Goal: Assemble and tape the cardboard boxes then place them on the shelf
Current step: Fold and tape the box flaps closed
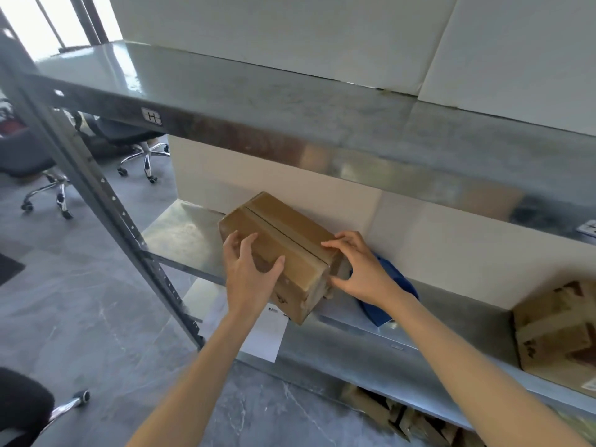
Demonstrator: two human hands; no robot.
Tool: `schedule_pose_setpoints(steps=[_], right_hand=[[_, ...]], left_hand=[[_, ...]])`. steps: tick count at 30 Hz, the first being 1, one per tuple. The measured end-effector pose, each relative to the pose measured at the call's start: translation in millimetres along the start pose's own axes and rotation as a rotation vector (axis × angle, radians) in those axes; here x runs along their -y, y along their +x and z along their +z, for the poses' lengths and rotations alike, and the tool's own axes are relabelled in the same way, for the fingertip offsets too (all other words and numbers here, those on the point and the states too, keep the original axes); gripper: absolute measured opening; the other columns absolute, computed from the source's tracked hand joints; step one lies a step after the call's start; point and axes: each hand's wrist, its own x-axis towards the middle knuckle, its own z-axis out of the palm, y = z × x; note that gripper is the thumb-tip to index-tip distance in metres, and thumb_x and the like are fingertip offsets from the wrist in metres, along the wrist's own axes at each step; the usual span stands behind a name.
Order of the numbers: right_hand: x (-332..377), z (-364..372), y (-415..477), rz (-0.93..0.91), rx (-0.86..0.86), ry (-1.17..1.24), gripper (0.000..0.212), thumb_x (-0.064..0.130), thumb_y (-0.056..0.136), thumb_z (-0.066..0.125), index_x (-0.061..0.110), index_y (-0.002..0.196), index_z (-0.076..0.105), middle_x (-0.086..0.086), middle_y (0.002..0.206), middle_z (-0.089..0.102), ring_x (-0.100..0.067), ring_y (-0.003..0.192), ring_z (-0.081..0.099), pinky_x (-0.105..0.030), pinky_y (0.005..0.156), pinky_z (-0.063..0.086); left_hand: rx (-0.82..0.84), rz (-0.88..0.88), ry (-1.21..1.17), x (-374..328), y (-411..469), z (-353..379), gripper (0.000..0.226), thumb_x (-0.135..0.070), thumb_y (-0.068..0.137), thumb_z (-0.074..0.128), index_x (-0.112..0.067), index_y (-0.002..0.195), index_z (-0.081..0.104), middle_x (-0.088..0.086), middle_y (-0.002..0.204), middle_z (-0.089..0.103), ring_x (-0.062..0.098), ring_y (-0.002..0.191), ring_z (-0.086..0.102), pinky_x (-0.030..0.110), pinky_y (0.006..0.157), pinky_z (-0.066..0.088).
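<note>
Mostly hidden blue item (404, 282), second box (558, 330) cropped

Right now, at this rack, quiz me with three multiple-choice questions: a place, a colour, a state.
1. Where is the cardboard box gripped by the left hand and right hand? A. on the floor B. at the middle shelf C. on a chair
2. What colour is the object behind the right hand? A. red B. blue C. yellow
3. The box's top flaps are: A. standing open B. closed and taped C. torn off
Answers: 1 B, it overhangs that shelf's front edge; 2 B, blue shows beside that hand; 3 B, tape runs along the closed seam.
</note>
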Motion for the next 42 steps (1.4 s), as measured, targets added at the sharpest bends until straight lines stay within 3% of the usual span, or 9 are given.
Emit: schedule_pose_setpoints(steps=[5, 10, 22, 26, 29, 34, 37, 39, 42], right_hand=[[-8.7, -5.4, -9.4, -0.015, -0.005, 0.019, 0.059, 0.026, 0.084, 0.075, 0.029, 0.137, 0.050, 0.011, 0.135, 0.027, -0.006, 0.121, 0.039, -0.017, 0.102, 0.032], [-25.4, -21.5, -22.0, -0.049, 0.027, -0.005, 0.051, 0.032, 0.093, 0.063, 0.032, 0.141, 0.045, 0.014, 0.137, 0.032, 0.001, 0.119, 0.038, -0.018, 0.098, 0.032], [-89.2, -20.0, -70.4, 0.197, 0.170, -0.310, 0.057, 0.040, 0.102, 0.043, 0.028, 0.154, 0.022, -0.017, 0.133, 0.048, -0.033, 0.116, 0.049, -0.041, 0.093, 0.047], [-94.7, -10.2, -68.8, 0.240, 0.277, -0.241, 0.061, 0.042, 0.102, 0.043, 0.033, 0.155, 0.014, -0.012, 0.109, 0.060, -0.024, 0.089, 0.059, -0.034, 0.073, 0.051], [-95.9, -5.7, -64.0, 0.254, 0.284, -0.149, 0.061, 0.033, 0.102, 0.049, 0.031, 0.154, 0.018, 0.004, 0.071, 0.052, -0.009, 0.058, 0.050, -0.020, 0.045, 0.033], [-104.0, -1.6, -53.8, 0.331, 0.311, -0.007, 0.066, 0.024, 0.100, 0.054, 0.032, 0.153, 0.016, -0.003, 0.058, 0.045, -0.013, 0.049, 0.044, -0.019, 0.042, 0.030], [-107.3, -4.1, -46.8, 0.374, 0.357, 0.033, 0.074, 0.018, 0.098, 0.055, 0.036, 0.154, 0.009, -0.003, 0.071, 0.051, -0.014, 0.053, 0.046, -0.015, 0.041, 0.032], [-107.6, -9.9, -39.6, 0.403, 0.398, 0.046, 0.084, 0.010, 0.096, 0.055, 0.040, 0.154, 0.002, -0.005, 0.105, 0.058, -0.019, 0.064, 0.053, -0.019, 0.048, 0.040], [-105.8, -16.3, -31.2, 0.423, 0.410, 0.098, 0.096, -0.004, 0.089, 0.055, 0.042, 0.154, 0.000, 0.000, 0.150, 0.030, -0.037, 0.119, 0.052, -0.041, 0.086, 0.052]], left_hand=[[0.079, 0.037, -0.027, -10.9, -17.4, 9.0, 0.057, -0.035, 0.086, 0.074, -0.019, 0.135, 0.051, -0.005, 0.151, 0.027, 0.005, 0.129, 0.037, 0.017, 0.100, 0.032], [0.147, 0.044, 0.222, -14.8, -18.9, 0.8, 0.066, -0.051, 0.093, 0.060, -0.021, 0.148, 0.039, -0.006, 0.161, 0.023, 0.016, 0.137, 0.040, 0.030, 0.102, 0.039], [0.107, 0.090, 0.605, -20.3, -44.6, -18.1, 0.064, -0.055, 0.098, 0.044, -0.025, 0.154, 0.031, -0.001, 0.162, 0.026, 0.023, 0.148, 0.027, 0.047, 0.120, 0.018], [0.121, 0.065, 0.603, -19.0, -48.9, -20.5, 0.065, -0.056, 0.097, 0.044, -0.025, 0.153, 0.033, 0.000, 0.161, 0.028, 0.024, 0.148, 0.027, 0.048, 0.121, 0.018], [0.131, 0.062, 0.614, -14.6, -49.2, -23.2, 0.065, -0.054, 0.097, 0.047, -0.023, 0.152, 0.035, 0.000, 0.161, 0.029, 0.024, 0.148, 0.027, 0.047, 0.121, 0.018], [0.140, 0.072, 0.640, -9.3, -49.9, -25.0, 0.064, -0.053, 0.097, 0.048, -0.024, 0.153, 0.034, -0.001, 0.161, 0.029, 0.023, 0.148, 0.026, 0.047, 0.120, 0.017], [0.155, 0.079, 0.653, -7.8, -48.4, -25.7, 0.065, -0.052, 0.098, 0.047, -0.024, 0.154, 0.031, -0.001, 0.162, 0.026, 0.021, 0.149, 0.024, 0.046, 0.121, 0.014], [0.167, 0.086, 0.655, -8.4, -47.4, -26.2, 0.065, -0.051, 0.098, 0.047, -0.023, 0.154, 0.030, -0.001, 0.162, 0.025, 0.021, 0.149, 0.023, 0.046, 0.122, 0.014], [0.167, 0.098, 0.641, -9.1, -47.5, -28.2, 0.064, -0.051, 0.099, 0.047, -0.022, 0.154, 0.031, 0.000, 0.162, 0.026, 0.020, 0.149, 0.023, 0.046, 0.122, 0.015]])
